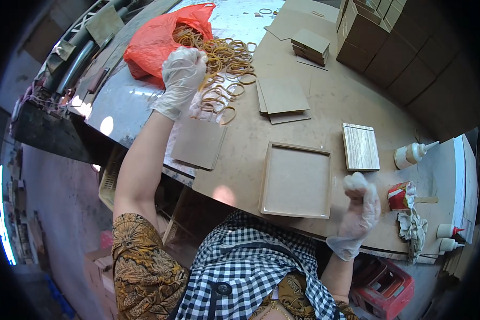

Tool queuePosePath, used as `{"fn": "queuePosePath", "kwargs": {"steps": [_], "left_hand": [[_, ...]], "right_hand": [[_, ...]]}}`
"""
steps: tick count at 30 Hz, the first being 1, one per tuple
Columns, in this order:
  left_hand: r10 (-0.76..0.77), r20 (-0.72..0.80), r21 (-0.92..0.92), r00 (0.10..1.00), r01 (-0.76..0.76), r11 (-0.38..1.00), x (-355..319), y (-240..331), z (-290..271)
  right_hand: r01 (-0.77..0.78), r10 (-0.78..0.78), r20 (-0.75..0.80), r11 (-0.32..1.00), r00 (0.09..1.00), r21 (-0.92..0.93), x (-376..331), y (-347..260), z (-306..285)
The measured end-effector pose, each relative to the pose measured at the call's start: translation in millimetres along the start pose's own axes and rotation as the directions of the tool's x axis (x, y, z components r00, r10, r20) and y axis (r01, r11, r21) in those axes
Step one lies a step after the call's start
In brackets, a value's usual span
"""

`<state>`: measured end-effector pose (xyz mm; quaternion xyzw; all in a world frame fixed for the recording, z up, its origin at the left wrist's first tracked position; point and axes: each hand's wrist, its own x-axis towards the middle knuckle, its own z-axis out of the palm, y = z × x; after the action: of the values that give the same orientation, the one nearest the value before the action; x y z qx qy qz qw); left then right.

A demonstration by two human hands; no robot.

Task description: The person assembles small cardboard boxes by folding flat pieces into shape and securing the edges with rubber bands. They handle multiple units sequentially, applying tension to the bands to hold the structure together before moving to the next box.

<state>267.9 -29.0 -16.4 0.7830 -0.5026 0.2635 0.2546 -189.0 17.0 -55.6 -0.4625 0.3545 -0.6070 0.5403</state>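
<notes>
My L hand [183, 69], far left: fingers curled narrow by rubber bands [226, 56]; can't tell if any held. R hand [364, 205], near right: half-curled beside shallow box [297, 181], grip unverif.

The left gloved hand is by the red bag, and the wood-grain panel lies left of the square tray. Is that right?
Not quite: the head view shows the wood-grain panel right of the square tray. The left gloved hand is by the red bag.

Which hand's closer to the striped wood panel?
Right: the right hand is just on the near side of the striped wood panel; the left hand is far to its left, by the red bag.
</notes>
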Motion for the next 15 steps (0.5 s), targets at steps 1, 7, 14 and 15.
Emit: {"fn": "queuePosePath", "kwargs": {"steps": [1,7,14,15], "left_hand": [[0.042,-0.051,-0.006,0.998,-0.043,0.999,1,6,-13],[0.039,0.051,-0.392,0.998,-0.016,0.92,-13,72,-79],[0.372,-0.059,-0.699,0.926,-0.305,0.647,-64,147,-153],[0.363,-0.079,-0.756,0.929,-0.293,0.586,-69,153,-158]], "right_hand": [[0.055,-0.055,-0.012,0.999,0.998,-0.001,3,-4,2],[0.177,-0.176,0.021,0.969,0.984,-0.175,3,-46,46],[0.579,-0.336,0.549,0.733,0.765,-0.358,23,-70,114],[0.418,-0.171,0.537,0.825,0.826,-0.38,23,-77,121]]}}
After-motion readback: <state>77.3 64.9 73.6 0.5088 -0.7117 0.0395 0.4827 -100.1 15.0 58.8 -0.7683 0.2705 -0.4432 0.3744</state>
